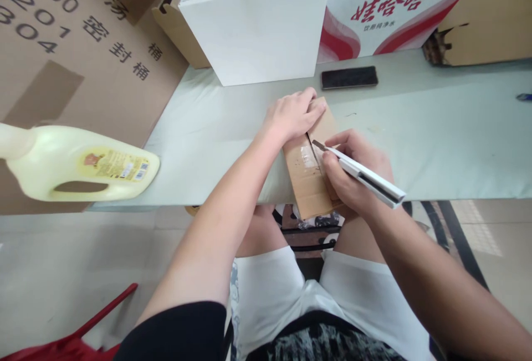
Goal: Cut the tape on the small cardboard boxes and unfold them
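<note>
A small brown cardboard box (pixel 305 175) lies at the table's front edge, its near end jutting out over the edge. Clear tape and a dark slit show along the seam on its top. My left hand (pixel 293 113) grips the far end of the box, fingers bent over it. In my right hand (pixel 359 164) is a white box cutter (pixel 368 178), its short blade out and pointing at the slit by the seam. Whether the blade touches the cardboard, I cannot tell.
A black phone (pixel 349 77) lies behind the box. White cartons (pixel 261 29) and a large brown carton (pixel 83 84) stand at the back and left. A pale yellow jug (pixel 91 164) appears at left, a blue-tipped object (pixel 524 97) at the far right edge.
</note>
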Demonstrator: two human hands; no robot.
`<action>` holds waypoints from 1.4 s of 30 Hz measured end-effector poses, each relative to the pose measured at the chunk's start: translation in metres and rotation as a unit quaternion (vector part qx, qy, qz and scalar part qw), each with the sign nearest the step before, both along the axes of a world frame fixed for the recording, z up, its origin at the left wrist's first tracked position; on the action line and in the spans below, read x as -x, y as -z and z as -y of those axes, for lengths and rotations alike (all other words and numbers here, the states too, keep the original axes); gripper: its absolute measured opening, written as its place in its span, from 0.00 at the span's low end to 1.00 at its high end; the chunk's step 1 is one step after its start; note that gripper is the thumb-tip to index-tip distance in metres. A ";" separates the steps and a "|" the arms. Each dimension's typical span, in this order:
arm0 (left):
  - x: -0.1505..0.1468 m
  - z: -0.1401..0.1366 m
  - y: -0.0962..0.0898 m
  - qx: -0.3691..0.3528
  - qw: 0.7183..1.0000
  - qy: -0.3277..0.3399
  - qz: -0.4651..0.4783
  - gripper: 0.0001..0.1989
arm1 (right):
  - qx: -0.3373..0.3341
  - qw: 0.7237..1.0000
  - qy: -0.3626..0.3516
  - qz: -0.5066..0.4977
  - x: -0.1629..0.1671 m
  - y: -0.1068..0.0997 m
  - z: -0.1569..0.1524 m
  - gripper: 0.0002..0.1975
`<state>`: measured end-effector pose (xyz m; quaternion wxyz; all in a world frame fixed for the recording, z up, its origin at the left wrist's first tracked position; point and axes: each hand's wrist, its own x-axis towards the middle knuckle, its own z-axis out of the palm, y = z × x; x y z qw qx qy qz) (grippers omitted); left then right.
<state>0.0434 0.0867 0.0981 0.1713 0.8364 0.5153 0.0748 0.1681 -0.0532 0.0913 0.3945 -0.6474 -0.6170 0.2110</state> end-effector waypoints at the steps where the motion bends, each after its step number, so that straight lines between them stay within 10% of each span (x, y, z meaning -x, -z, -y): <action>1: 0.000 0.000 0.000 -0.001 1.000 0.001 0.004 0.22 | 0.004 1.000 -0.001 0.005 0.000 -0.001 0.000 0.07; 42: 0.005 0.005 0.000 0.007 1.000 -0.001 0.029 0.23 | 0.031 0.997 -0.012 0.076 0.003 -0.001 0.000 0.06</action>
